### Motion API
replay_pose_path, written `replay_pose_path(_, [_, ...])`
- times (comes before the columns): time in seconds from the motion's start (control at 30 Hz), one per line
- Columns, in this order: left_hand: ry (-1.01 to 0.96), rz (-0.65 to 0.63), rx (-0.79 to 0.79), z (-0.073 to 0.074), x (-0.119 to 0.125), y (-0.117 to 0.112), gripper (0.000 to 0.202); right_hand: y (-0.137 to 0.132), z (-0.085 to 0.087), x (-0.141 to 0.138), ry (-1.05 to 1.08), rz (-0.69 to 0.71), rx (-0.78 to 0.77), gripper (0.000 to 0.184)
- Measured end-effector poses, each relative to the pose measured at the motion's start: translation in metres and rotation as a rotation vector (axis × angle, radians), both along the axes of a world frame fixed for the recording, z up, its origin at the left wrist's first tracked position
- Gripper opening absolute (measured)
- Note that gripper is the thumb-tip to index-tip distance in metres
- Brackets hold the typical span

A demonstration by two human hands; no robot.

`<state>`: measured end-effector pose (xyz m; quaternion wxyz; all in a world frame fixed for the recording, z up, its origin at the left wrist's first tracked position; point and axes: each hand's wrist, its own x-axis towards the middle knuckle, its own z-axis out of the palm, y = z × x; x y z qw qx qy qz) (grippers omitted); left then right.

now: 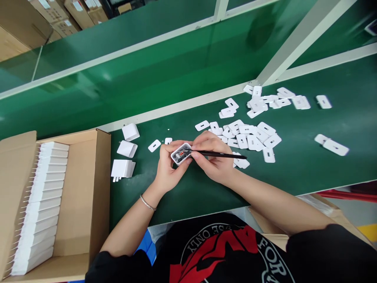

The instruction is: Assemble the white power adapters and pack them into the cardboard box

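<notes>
My left hand [170, 167] is closed around a white charger housing [172, 156], its open end facing up so that the parts inside show. Black tweezers [219, 154] lie in the grip of my right hand [213, 163], their tip at the mouth of the housing. Whether the tip touches anything inside is too small to tell. Left of my hands stand three more white housings, the nearest one with its plug pins [122, 169] pointing at me. Loose white cover plates [253, 139], each with a slot, are scattered beyond and to the right of my right hand.
At the left, an open cardboard box [101, 196] holds a row of white chargers [44, 208]. A green panel [165, 78] with pale metal framing rises behind the green table [309, 165]. Further plates [335, 147] lie to the right; stacked cartons [55, 15] show beyond the panel.
</notes>
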<state>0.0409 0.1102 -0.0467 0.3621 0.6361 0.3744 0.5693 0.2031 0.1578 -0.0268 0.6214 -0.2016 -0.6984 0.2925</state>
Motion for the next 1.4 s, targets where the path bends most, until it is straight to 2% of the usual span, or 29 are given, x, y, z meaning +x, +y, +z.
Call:
replay_pose_path(0.47, [0.034, 0.031, 0.012, 0.0000, -0.0003, 0.0001, 0.030, 0.0000, 0.0026, 0.0008, -0.049, 0.018, 0.007, 0.007])
replay_pose_path(0.7, [0.048, 0.020, 0.018, -0.0002, -0.0010, -0.0005, 0.032, 0.0006, 0.0016, -0.0009, 0.017, 0.024, -0.018, 0.009])
replay_pose_path(1.17, [0.042, 0.023, 0.033, -0.0018, -0.0021, -0.0001, 0.033, 0.0000, 0.0034, -0.0006, 0.015, 0.061, -0.038, 0.011])
replay_pose_path(1.4, [0.028, 0.006, 0.065, -0.0016, -0.0013, 0.0006, 0.036, -0.0017, -0.0009, -0.0003, 0.038, 0.065, -0.081, 0.006])
